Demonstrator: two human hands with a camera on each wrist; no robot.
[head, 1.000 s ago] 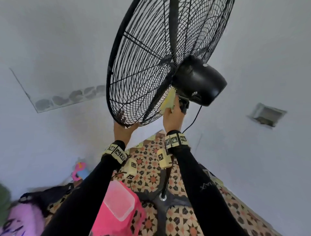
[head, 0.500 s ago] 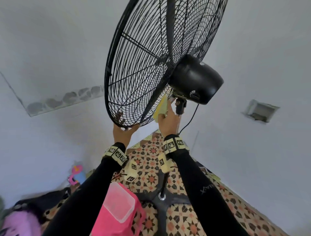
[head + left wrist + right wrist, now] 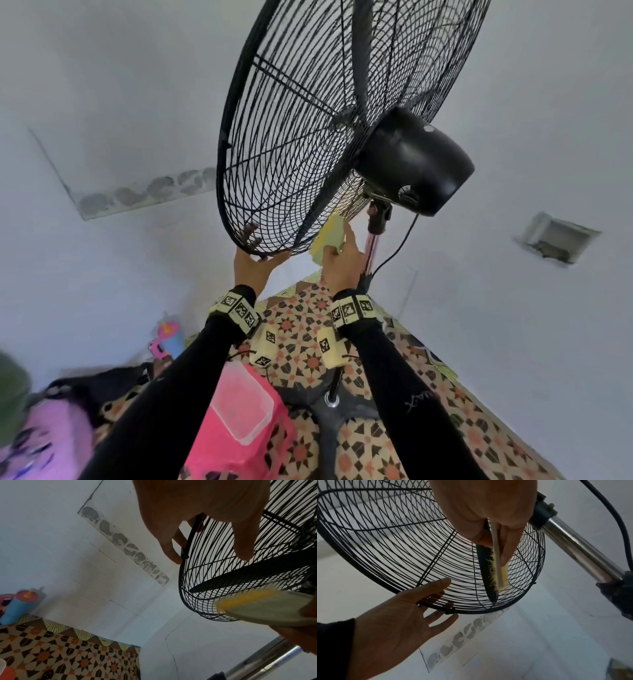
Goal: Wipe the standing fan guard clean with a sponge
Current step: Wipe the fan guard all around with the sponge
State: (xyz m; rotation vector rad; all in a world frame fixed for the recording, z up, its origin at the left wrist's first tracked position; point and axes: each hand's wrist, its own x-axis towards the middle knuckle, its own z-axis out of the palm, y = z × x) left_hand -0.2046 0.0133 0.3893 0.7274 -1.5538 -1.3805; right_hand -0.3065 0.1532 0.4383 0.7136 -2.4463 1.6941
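Observation:
The black wire fan guard (image 3: 291, 154) tilts above me, with its motor housing (image 3: 411, 161) behind it. My left hand (image 3: 263, 250) grips the guard's bottom rim, thumb on the rear side and fingers on the front. In the left wrist view that left hand (image 3: 205, 545) straddles the fan guard (image 3: 214, 577). My right hand (image 3: 337, 246) pinches a yellow sponge (image 3: 329, 236) and presses it on the rear wires near the lower rim. The right wrist view shows the right hand (image 3: 489, 545) holding the sponge (image 3: 499, 568) edge-on against the fan guard (image 3: 385, 534), beside a dark blade.
The chrome stand pole (image 3: 573, 545) and black power cord (image 3: 397, 250) run just right of my right hand. A pink basket (image 3: 239, 421) sits on the patterned floor mat (image 3: 428, 428) by the fan base (image 3: 330, 401). Walls close in behind, with a blue bottle (image 3: 17, 608) in the corner.
My right hand has slid the sponge down and left along the rear wires, away from the motor toward the lower rim. The left hand keeps its grip on the rim.

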